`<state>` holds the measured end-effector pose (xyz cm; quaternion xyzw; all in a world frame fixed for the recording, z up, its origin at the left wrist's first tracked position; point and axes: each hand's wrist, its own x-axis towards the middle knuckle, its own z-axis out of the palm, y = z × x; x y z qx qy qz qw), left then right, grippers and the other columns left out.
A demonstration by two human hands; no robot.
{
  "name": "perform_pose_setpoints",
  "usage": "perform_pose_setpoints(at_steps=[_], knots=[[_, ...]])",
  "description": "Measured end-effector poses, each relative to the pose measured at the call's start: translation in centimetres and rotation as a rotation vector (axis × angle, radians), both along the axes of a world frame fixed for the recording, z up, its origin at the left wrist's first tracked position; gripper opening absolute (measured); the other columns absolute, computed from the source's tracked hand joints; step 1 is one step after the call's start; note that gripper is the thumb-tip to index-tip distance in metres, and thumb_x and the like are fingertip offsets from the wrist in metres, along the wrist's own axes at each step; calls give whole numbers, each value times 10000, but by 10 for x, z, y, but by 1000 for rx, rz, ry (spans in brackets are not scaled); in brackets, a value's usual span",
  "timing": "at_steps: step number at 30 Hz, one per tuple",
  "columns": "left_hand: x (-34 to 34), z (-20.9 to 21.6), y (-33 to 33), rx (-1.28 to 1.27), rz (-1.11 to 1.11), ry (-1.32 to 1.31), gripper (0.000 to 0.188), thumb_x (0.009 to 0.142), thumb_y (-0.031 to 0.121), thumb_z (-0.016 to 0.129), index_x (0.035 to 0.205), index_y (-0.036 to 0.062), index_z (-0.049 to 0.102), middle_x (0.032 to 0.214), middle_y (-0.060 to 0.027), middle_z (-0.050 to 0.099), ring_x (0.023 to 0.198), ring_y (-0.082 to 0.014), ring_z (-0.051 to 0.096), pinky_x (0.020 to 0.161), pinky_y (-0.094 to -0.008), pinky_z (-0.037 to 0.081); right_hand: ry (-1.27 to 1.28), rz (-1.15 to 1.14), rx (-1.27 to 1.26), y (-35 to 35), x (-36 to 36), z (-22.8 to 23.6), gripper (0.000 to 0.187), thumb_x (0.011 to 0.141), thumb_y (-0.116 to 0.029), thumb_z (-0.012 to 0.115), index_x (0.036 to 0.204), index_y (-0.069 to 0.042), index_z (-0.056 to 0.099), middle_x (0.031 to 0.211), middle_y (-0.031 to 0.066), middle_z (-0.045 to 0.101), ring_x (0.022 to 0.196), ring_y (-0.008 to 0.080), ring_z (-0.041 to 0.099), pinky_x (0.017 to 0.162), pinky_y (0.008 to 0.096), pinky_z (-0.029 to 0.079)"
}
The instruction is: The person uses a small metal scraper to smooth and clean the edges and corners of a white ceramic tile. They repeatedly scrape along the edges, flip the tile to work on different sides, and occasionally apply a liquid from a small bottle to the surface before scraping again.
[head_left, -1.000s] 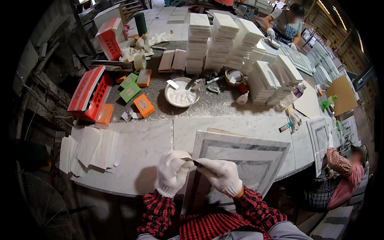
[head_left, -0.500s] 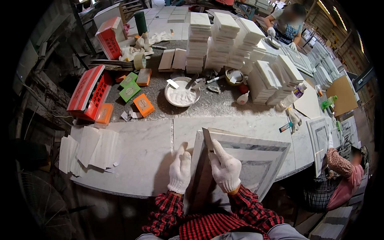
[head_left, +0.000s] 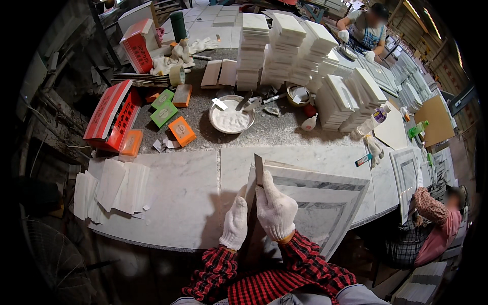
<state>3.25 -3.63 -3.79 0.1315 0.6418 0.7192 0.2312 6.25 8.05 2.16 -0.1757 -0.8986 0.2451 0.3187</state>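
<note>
A framed marble panel [head_left: 317,175], white with grey inlaid bands, stands tilted against the near edge of the worktop in front of me. My right hand [head_left: 277,211], in a white knitted glove, is closed around a flat metal scraper blade [head_left: 259,168]. The blade points up and lies along the panel's left edge. My left hand [head_left: 235,223], gloved too, rests at that same edge, lower down, with its fingers close together against the panel. Part of its fingertips is hidden beside the edge.
White marble strips [head_left: 122,188] lie at the left. Beyond are a bowl of white powder [head_left: 233,121], orange and green boxes [head_left: 182,131], a red carton [head_left: 113,117] and tall tile stacks [head_left: 254,51]. Two people work at the right, near another panel [head_left: 404,178].
My left hand has moved right, up to the panel's edge. The right hand has shifted left and turned, and the blade is now more upright and a little higher.
</note>
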Motion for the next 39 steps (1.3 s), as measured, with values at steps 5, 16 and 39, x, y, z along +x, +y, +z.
perform_pose_setpoints(at_steps=[5, 16, 39], knots=[[3, -7, 3, 74, 19, -29, 505, 1114, 301, 352, 1472, -46, 433, 1469, -168, 524, 1383, -217, 456, 1143, -328, 353, -40, -5, 5, -5, -4, 3, 475, 862, -90, 704, 1332, -96, 635, 694, 136, 656, 538, 302, 631, 514, 372, 491], [-4, -18, -6, 520, 196, -415, 767, 1041, 610, 351, 1523, 13, 359, 1486, -142, 478, 1356, -243, 464, 1135, -372, 366, -173, 433, -210, 2, 14, 8, 473, 865, -109, 709, 1329, -170, 639, 764, 155, 688, 662, 328, 694, 574, 373, 533], [35, 9, -88, -527, 372, -31, 314, 957, 226, 681, 790, -36, 725, 591, -75, 660, 511, -93, 591, 504, -290, 474, 144, -19, -473, 132, 27, 27, 188, 947, -44, 639, 1111, 35, 684, 867, 119, 736, 785, 128, 706, 706, 256, 544]])
